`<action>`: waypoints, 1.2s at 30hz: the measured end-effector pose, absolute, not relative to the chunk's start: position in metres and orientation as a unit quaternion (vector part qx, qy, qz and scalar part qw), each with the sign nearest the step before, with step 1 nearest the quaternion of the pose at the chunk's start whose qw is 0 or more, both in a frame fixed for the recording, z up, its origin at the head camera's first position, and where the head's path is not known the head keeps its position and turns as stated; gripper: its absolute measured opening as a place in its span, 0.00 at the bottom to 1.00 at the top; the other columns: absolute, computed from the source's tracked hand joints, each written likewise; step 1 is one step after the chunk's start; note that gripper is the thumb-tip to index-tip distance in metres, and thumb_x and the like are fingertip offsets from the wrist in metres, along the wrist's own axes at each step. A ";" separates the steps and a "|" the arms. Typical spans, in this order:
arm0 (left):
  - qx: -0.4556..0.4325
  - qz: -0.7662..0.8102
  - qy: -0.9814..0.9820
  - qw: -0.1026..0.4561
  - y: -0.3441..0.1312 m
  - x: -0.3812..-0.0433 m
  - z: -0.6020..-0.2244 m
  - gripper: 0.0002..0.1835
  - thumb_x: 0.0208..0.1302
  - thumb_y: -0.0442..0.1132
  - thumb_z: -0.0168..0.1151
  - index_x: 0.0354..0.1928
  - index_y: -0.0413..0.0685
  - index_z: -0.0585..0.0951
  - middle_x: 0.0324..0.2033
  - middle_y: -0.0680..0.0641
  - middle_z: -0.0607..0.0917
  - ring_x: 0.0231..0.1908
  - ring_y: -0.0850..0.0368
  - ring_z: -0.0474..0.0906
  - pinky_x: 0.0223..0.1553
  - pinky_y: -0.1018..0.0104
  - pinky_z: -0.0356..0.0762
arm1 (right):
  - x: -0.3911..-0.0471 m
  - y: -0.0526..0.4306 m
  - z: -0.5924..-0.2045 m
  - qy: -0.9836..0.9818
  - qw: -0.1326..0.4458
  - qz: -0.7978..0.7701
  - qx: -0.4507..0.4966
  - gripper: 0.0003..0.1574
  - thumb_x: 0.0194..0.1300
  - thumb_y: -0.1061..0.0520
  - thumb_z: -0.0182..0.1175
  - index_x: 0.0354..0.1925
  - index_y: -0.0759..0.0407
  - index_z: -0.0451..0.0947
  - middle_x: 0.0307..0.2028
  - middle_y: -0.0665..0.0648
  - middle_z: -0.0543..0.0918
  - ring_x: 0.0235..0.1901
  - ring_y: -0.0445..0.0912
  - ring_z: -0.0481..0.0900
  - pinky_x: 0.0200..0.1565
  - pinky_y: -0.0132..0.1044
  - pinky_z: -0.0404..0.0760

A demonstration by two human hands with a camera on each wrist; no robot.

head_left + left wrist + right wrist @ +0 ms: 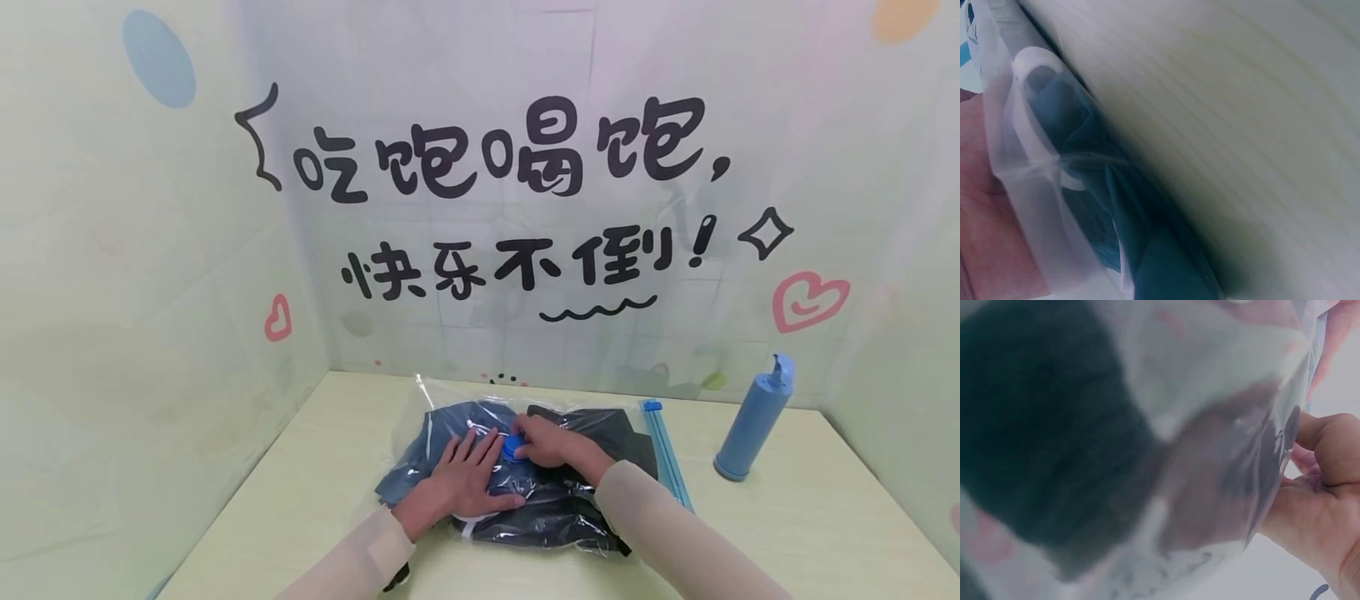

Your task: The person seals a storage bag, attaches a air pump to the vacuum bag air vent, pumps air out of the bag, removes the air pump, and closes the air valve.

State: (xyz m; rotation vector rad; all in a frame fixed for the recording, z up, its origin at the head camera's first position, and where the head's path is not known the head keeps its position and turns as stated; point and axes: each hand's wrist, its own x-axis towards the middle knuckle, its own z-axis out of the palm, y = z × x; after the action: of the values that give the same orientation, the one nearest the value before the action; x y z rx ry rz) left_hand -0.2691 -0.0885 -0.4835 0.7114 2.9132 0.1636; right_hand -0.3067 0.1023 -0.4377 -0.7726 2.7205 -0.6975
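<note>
A clear plastic vacuum storage bag (551, 533) lies on the table with folded clothes inside, blue-grey cloth (423, 457) on the left and dark cloth (618, 429) on the right. A round blue valve cap (512, 448) sits near the middle of its top. With fingers spread, my left hand (467, 483) presses flat on the plastic left of the cap. My right hand (546, 442) pinches the cap between curled fingers and thumb. The right wrist view shows that hand (1329, 481) behind the bulging plastic (1229, 487); the left wrist view shows the bag's side (1147, 225).
A blue hand pump (752, 429) stands upright on the table (817, 517), right of the bag. Along the bag's right edge runs a blue zip strip (671, 458) with a slider (652, 406) at its far end. A printed fabric wall (480, 333) encloses the back and sides.
</note>
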 end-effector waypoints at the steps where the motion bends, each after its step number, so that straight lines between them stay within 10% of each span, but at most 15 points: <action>1: 0.236 0.055 0.968 0.070 -0.089 -0.269 -0.483 0.59 0.59 0.83 0.45 0.82 0.49 0.52 0.80 0.48 0.51 0.77 0.40 0.39 0.72 0.40 0.38 | -0.306 0.103 -0.437 0.926 0.117 -0.240 -0.265 0.09 0.70 0.66 0.63 0.46 0.62 0.73 0.36 0.56 0.75 0.37 0.50 0.73 0.46 0.49 0.75; 13: 0.237 0.051 0.967 0.075 -0.088 -0.259 -0.468 0.58 0.62 0.81 0.46 0.81 0.48 0.52 0.79 0.46 0.52 0.77 0.39 0.41 0.72 0.40 0.40 | -0.309 0.108 -0.439 0.909 0.133 -0.259 -0.300 0.17 0.69 0.73 0.59 0.51 0.57 0.75 0.36 0.57 0.77 0.37 0.51 0.75 0.47 0.50 0.77; 23: 0.240 0.040 0.967 0.078 -0.088 -0.257 -0.463 0.57 0.63 0.80 0.45 0.81 0.46 0.52 0.79 0.46 0.52 0.77 0.39 0.42 0.72 0.40 0.41 | -0.307 0.104 -0.441 0.921 0.120 -0.265 -0.260 0.19 0.72 0.53 0.65 0.49 0.65 0.71 0.34 0.55 0.74 0.34 0.47 0.73 0.41 0.42 0.75; 36: 0.235 0.045 0.968 0.076 -0.087 -0.256 -0.463 0.56 0.63 0.79 0.47 0.81 0.48 0.53 0.79 0.46 0.53 0.77 0.39 0.42 0.72 0.40 0.42 | -0.305 0.104 -0.445 0.919 0.122 -0.264 -0.265 0.09 0.74 0.67 0.57 0.48 0.57 0.71 0.42 0.59 0.71 0.44 0.53 0.70 0.51 0.53 0.74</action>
State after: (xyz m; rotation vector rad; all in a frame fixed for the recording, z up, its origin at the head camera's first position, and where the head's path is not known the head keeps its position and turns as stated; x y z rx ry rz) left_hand -0.2563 -0.0867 -0.4630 0.7058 2.9023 0.1355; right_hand -0.3051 0.1040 -0.4450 -0.7739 2.6824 -0.7702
